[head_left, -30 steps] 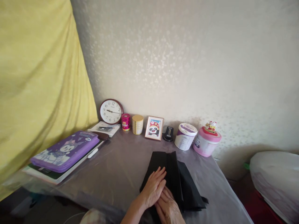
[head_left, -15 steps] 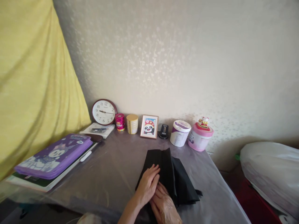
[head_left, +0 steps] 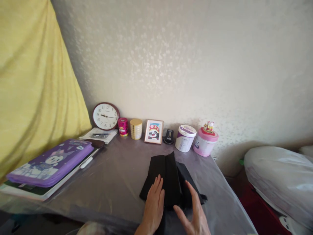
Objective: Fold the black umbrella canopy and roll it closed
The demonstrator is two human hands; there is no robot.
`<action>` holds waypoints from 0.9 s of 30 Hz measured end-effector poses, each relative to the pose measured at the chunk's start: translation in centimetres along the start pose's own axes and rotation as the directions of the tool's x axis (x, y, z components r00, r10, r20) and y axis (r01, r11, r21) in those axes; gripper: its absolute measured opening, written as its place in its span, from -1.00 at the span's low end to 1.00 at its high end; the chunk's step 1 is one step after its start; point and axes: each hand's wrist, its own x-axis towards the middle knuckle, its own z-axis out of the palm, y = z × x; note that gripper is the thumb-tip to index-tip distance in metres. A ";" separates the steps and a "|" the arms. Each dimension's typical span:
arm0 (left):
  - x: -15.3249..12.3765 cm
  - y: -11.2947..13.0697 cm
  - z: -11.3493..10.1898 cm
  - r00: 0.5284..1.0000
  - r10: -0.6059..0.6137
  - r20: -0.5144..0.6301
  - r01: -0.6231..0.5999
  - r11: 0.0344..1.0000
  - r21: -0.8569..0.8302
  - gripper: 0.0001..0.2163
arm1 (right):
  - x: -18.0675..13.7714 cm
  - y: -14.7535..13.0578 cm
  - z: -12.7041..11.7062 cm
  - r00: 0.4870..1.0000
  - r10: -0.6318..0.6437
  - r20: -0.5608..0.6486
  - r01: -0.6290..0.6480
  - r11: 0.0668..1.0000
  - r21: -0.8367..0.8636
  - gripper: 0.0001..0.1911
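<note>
The black cloth (head_left: 168,182) lies near the front edge of the table (head_left: 117,182), right of the middle. The left hand (head_left: 153,207) is flat on it, fingers together. The right hand (head_left: 195,213) has thumb and pointing finger wide apart by its right side; I can't tell if they touch it. Near the back edge, lids hide what's inside the white tub (head_left: 185,142) and pink tub (head_left: 204,145).

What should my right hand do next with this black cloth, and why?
I'd probably pinch the right flap of the black cloth with your right hand: its thumb and forefinger are spread apart over that side, the flap juts out beyond the raised crease, and your left hand lies flat on the other part, which should help steady it.
</note>
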 end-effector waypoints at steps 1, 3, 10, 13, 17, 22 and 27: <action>-0.3 -0.1 0.1 1.000 0.006 -0.013 -0.006 1.000 0.022 -0.59 | -0.2 0.4 0.9 0.999 0.018 0.028 -0.018 1.000 0.003 -0.28; -0.6 -0.4 0.2 0.999 0.041 -0.030 -0.039 0.997 0.069 -0.60 | -0.4 1.0 2.8 0.997 0.056 0.047 -0.057 0.998 0.008 -0.27; -1.0 -1.6 0.2 0.972 0.198 -0.128 -0.175 0.969 0.176 -0.58 | 0.7 1.3 5.8 0.999 0.037 -0.012 -0.035 0.994 0.102 -0.40; -1.1 -1.6 0.1 0.965 0.216 -0.152 -0.187 0.965 0.185 -0.59 | 1.2 1.5 6.4 0.999 -0.009 -0.054 0.014 0.995 0.098 -0.49; -1.2 -1.6 0.0 0.961 0.215 -0.175 -0.186 0.968 0.168 -0.61 | 1.6 1.3 6.6 0.994 -0.074 -0.078 0.080 0.993 0.082 -0.52; -1.3 -1.6 -0.1 0.966 0.188 -0.178 -0.161 0.975 0.153 -0.63 | 2.3 0.2 6.5 0.992 -0.123 -0.034 0.125 0.990 0.066 -0.50; -1.3 -1.5 -0.3 0.967 0.182 -0.178 -0.154 0.975 0.160 -0.65 | 2.9 -1.0 6.8 0.991 -0.132 0.034 0.128 0.986 0.105 -0.47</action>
